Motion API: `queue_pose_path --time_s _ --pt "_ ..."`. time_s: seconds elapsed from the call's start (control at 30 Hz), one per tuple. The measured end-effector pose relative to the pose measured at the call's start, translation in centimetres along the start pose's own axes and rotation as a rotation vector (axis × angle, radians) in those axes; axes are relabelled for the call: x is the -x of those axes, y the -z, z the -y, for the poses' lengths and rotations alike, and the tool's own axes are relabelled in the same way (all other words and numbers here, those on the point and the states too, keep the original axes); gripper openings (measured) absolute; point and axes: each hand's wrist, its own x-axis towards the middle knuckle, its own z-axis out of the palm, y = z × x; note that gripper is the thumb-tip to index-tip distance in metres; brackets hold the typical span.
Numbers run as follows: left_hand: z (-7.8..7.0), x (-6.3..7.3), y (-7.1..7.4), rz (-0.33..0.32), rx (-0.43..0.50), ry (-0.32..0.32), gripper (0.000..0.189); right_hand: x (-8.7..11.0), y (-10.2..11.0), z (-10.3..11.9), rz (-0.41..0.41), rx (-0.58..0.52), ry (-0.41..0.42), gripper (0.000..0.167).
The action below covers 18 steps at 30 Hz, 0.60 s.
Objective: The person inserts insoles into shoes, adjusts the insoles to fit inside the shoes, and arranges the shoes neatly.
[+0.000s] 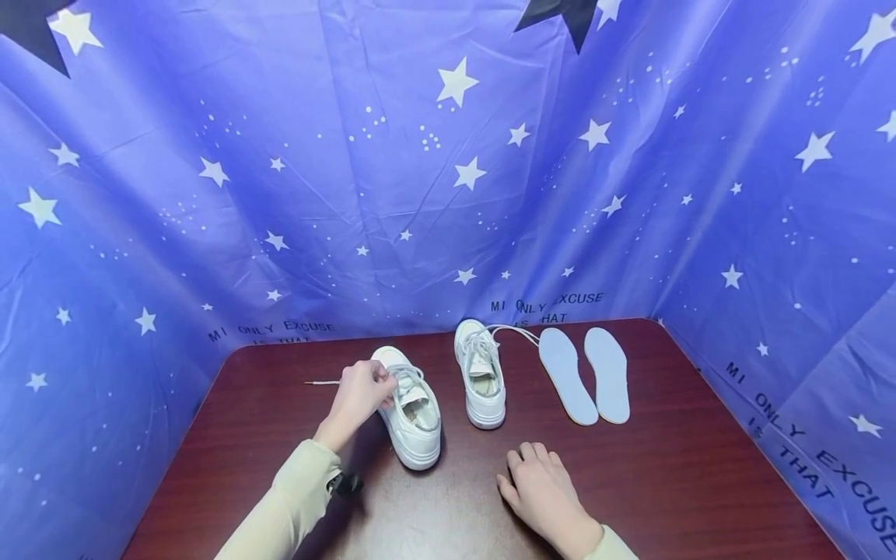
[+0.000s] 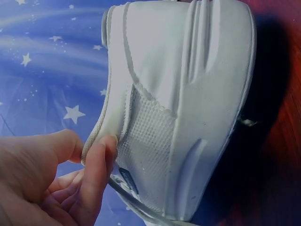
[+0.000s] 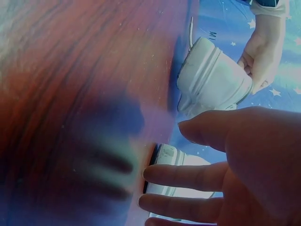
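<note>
Just right of the left hand [image 1: 358, 395], a white shoe [image 1: 413, 440], collar [image 2: 114, 106] pinched in those fingers [image 2: 96, 172]; right hand [image 1: 544, 490] loosely spread, holding nothing!

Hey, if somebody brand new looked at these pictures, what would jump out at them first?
Probably the bright blue cloth covered in white stars, which surrounds the far edge and sides of the table. Next come two white shoes near the table's middle, the left one pinched by the person's left hand. Right of them lie two pale insoles, side by side.
</note>
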Motion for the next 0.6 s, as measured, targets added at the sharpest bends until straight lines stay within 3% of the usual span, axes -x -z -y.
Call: queue_pose_path --time_s 0.3,0.6 --pt "-0.6 2.0 0.3 -0.004 0.041 -0.003 0.007 0.3 -0.1 0.7 -0.035 0.006 0.026 0.028" --pt "-1.5 3.2 0.3 0.046 0.141 0.014 0.007 0.0 0.3 0.0 -0.013 0.024 0.013 0.028"
